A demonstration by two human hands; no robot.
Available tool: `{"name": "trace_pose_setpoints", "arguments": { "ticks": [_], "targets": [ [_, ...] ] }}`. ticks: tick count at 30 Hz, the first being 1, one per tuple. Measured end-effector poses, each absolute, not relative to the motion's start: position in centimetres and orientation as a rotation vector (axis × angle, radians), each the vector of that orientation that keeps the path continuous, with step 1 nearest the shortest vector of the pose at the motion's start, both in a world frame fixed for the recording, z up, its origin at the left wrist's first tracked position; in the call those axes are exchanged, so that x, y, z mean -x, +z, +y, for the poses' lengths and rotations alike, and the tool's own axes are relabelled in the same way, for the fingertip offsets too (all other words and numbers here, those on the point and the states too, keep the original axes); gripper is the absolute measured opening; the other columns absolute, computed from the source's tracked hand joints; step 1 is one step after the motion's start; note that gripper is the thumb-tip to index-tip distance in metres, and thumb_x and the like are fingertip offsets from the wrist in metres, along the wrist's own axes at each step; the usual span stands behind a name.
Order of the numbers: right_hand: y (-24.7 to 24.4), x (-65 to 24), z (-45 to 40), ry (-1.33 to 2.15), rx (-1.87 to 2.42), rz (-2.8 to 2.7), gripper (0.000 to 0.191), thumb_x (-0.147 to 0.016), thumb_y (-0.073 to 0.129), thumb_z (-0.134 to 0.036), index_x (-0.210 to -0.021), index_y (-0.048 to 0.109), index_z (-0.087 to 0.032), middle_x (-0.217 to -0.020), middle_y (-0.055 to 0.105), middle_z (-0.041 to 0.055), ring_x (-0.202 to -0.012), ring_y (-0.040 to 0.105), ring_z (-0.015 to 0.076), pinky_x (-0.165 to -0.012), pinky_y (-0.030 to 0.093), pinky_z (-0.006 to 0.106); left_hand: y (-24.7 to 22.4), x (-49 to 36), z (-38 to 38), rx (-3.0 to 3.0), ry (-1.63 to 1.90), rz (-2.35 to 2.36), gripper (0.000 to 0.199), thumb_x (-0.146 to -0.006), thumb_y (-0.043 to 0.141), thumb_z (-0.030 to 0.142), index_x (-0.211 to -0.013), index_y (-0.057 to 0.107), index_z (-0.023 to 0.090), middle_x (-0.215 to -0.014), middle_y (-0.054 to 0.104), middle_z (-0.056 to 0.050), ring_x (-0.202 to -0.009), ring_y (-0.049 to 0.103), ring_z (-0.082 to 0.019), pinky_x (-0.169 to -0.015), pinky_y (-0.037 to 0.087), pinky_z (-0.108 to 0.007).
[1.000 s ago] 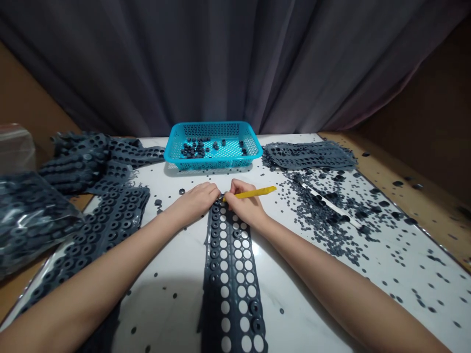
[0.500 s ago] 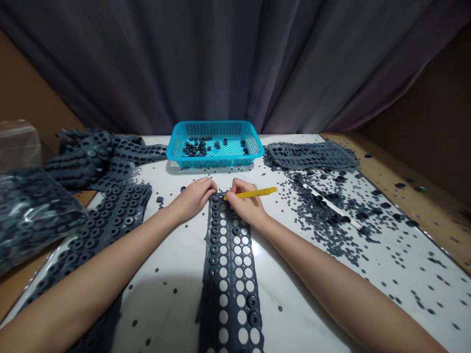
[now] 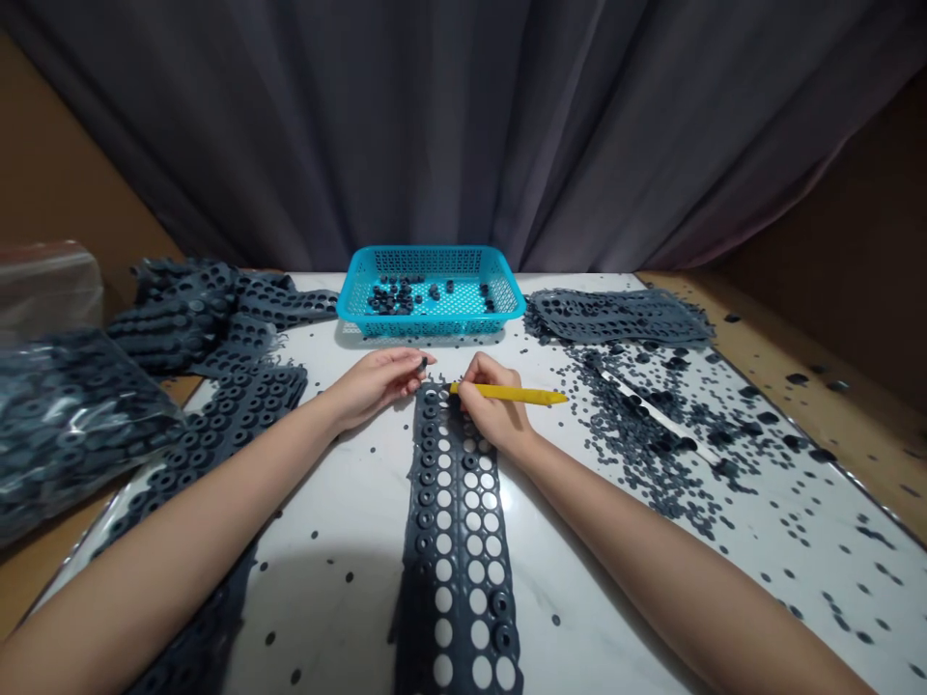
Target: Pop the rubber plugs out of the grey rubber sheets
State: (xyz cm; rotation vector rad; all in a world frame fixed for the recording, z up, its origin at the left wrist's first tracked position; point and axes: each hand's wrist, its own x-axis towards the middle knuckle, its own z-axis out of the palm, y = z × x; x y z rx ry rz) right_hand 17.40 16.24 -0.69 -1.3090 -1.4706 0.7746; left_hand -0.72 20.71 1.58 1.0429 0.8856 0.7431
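A long dark rubber sheet (image 3: 458, 541) with rows of round holes lies in front of me; ring-shaped parts still sit along its left row. My left hand (image 3: 377, 384) is just off the sheet's far left corner, pinching a small black rubber ring (image 3: 422, 364) between thumb and fingertips. In my right hand (image 3: 493, 398) is a yellow pen-like tool (image 3: 532, 395), its near end pointing left over the sheet's far end. The tool's tip is partly hidden by my fingers.
A turquoise basket (image 3: 433, 319) with loose black rings stands behind my hands. At left are a clear bag (image 3: 72, 434) of dark parts and more rubber sheets (image 3: 217, 425). Small black discs (image 3: 637, 454) are scattered at right, near a stack of punched sheets (image 3: 619, 317).
My left hand has lifted slightly away from the sheet's corner, and a black ring now shows between its fingertips. My right hand with the yellow tool has shifted a little. The view has tilted slightly.
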Motion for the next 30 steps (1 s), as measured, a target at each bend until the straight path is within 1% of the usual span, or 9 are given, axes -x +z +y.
{"name": "trace_pose_setpoints", "arguments": {
  "ticks": [2,4,11,17,20,22,24,28,30],
  "targets": [
    [-0.76,-17.56,16.33,0.756,1.319,-1.444,0.014,-0.067,0.049,-0.019,-0.058,0.040,-0.022,-0.047,0.043,-0.0062,-0.047,0.041,0.0117,-0.049,0.030,0.024,1.73,0.81,20.71,-0.914,0.729,0.847,0.016,-0.079,0.065,0.022,-0.088,0.069,0.009,-0.071,0.057,-0.003,-0.059,0.051,-0.007,-0.054,0.041,-0.016],
    [-0.91,-17.71,16.42,0.753,1.327,-1.441,0.016,-0.069,0.048,-0.019,-0.057,0.039,-0.022,-0.046,0.042,-0.0062,-0.047,0.041,0.0119,-0.049,0.029,0.024,1.75,0.88,20.75,-0.835,0.729,0.818,0.016,-0.084,0.060,0.021,-0.086,0.069,0.008,-0.069,0.057,-0.004,-0.059,0.051,-0.007,-0.054,0.043,-0.015],
    [-1.12,-17.91,16.61,0.735,1.351,-1.456,0.017,-0.070,0.048,-0.018,-0.056,0.039,-0.022,-0.046,0.041,-0.0061,-0.048,0.041,0.0122,-0.050,0.029,0.025,1.75,0.98,21.03,-0.663,0.630,0.780,0.031,-0.093,0.047,0.027,-0.083,0.068,0.006,-0.063,0.056,-0.004,-0.050,0.048,-0.005,-0.045,0.039,-0.013],
    [-1.04,-18.09,16.71,0.715,1.373,-1.494,0.016,-0.073,0.047,-0.018,-0.059,0.040,-0.022,-0.049,0.044,-0.0055,-0.051,0.043,0.0132,-0.052,0.030,0.025,2.11,1.02,21.01,-0.553,0.567,0.850,0.039,-0.095,0.041,0.030,-0.079,0.066,0.005,-0.060,0.057,-0.005,-0.044,0.046,-0.005,-0.043,0.039,-0.014],
    [-0.97,-18.12,16.61,0.699,1.357,-1.507,0.014,-0.072,0.047,-0.018,-0.060,0.041,-0.022,-0.050,0.046,-0.0055,-0.051,0.044,0.0133,-0.053,0.031,0.025,2.14,1.07,21.03,-0.571,0.585,0.877,0.033,-0.092,0.040,0.021,-0.081,0.067,0.005,-0.065,0.060,-0.008,-0.049,0.051,-0.007,-0.046,0.042,-0.016],
    [-0.80,-18.07,16.46,0.703,1.339,-1.483,0.014,-0.072,0.047,-0.018,-0.060,0.041,-0.022,-0.049,0.047,-0.0055,-0.051,0.045,0.0131,-0.053,0.033,0.025,2.06,1.13,21.08,-0.602,0.630,0.884,0.027,-0.086,0.042,0.015,-0.085,0.067,0.005,-0.074,0.064,-0.010,-0.057,0.057,-0.010,-0.052,0.046,-0.020],
    [-0.60,-17.97,16.29,0.747,1.311,-1.445,0.015,-0.071,0.046,-0.018,-0.059,0.041,-0.022,-0.047,0.047,-0.0057,-0.048,0.045,0.0129,-0.052,0.034,0.025,1.90,1.17,21.10,-0.650,0.679,0.883,0.024,-0.079,0.044,0.013,-0.086,0.066,0.007,-0.079,0.064,-0.010,-0.062,0.058,-0.012,-0.055,0.048,-0.022],
    [-0.43,-17.69,16.04,0.875,1.268,-1.451,0.018,-0.070,0.046,-0.016,-0.055,0.040,-0.022,-0.043,0.048,-0.0057,-0.044,0.046,0.0122,-0.049,0.036,0.024,1.42,0.88,20.83,-0.920,0.740,0.945,0.013,-0.074,0.055,0.014,-0.081,0.065,0.009,-0.071,0.060,-0.004,-0.058,0.053,-0.009,-0.052,0.042,-0.019],
    [-0.46,-17.56,15.99,0.905,1.259,-1.474,0.019,-0.070,0.047,-0.016,-0.054,0.040,-0.022,-0.043,0.049,-0.0054,-0.044,0.046,0.0120,-0.048,0.035,0.024,1.16,0.60,20.55,-1.087,0.733,0.982,0.012,-0.074,0.059,0.018,-0.081,0.064,0.009,-0.069,0.058,-0.003,-0.055,0.050,-0.007,-0.049,0.039,-0.018]
  ]
}}
